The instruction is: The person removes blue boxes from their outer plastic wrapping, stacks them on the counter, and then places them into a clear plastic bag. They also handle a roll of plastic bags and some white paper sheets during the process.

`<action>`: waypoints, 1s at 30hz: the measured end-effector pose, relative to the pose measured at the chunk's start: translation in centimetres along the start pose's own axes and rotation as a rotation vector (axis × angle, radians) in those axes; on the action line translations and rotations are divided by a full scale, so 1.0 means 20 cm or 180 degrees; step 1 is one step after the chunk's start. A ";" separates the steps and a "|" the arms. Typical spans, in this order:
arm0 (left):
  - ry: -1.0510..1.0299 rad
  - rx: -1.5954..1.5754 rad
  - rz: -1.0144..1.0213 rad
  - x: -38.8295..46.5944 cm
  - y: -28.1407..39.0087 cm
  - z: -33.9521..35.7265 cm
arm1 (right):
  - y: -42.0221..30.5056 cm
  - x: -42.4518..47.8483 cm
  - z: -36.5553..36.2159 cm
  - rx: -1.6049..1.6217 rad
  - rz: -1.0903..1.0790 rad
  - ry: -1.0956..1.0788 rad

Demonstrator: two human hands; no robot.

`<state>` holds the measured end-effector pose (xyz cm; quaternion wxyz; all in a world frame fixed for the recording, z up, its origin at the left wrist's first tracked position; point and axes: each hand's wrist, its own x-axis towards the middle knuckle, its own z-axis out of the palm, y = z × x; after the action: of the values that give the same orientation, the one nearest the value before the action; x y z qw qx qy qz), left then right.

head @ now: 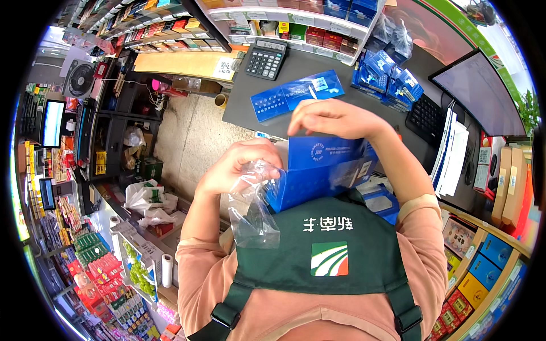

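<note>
A blue cigarette carton (pixel 307 183) lies tilted close against the green apron (pixel 367 247), with its printed flap raised. At the carton's left end, my left hand (pixel 256 164) grips crumpled clear plastic film (pixel 256 226), which hangs over the apron. Whether those fingers also hold the carton is not clear. My right hand (pixel 337 117) is bent over the top of the raised flap, its fingers loosely curved and no object visible in them. Just beyond it, a flat blue printed carton panel (pixel 277 101) lies on the dark grey counter (pixel 239 96).
A calculator (pixel 266 59) sits near the counter's left edge. Several blue cigarette packs (pixel 379 74) are piled towards the right, beside a keyboard (pixel 426 119) and monitor (pixel 482 89). Shelves (pixel 341 25) of boxes stand behind. Papers (pixel 452 157) lie at right.
</note>
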<state>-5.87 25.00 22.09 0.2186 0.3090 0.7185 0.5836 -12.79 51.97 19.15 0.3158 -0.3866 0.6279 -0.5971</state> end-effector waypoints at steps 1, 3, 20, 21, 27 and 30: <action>0.0065 0.0085 -0.0054 -0.02 -0.02 0.00 | -0.02 -0.01 -0.02 -0.0016 -0.0207 0.0006; 0.0223 -0.0118 -0.0176 -0.03 -0.02 0.01 | -0.14 -0.08 -0.01 -0.0400 -0.0002 -0.0282; 0.1238 -0.0255 -0.0941 -0.10 -0.05 0.13 | 0.02 -0.12 0.10 -0.0175 0.0883 0.1069; 0.1289 -0.0242 -0.0893 -0.10 -0.06 0.14 | 0.03 -0.12 0.10 -0.0091 0.0918 0.1040; 0.2237 -0.0915 -0.0482 -0.22 0.01 0.09 | 0.12 -0.22 -0.02 0.0574 0.0767 0.1875; 0.2470 -0.0874 -0.0401 -0.24 0.04 0.12 | 0.11 -0.26 -0.07 0.0632 0.0426 0.2173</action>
<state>-0.72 23.44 22.20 0.0061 -0.0105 0.6805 0.7326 -11.66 57.23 16.84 0.1623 -0.0903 0.6601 -0.7279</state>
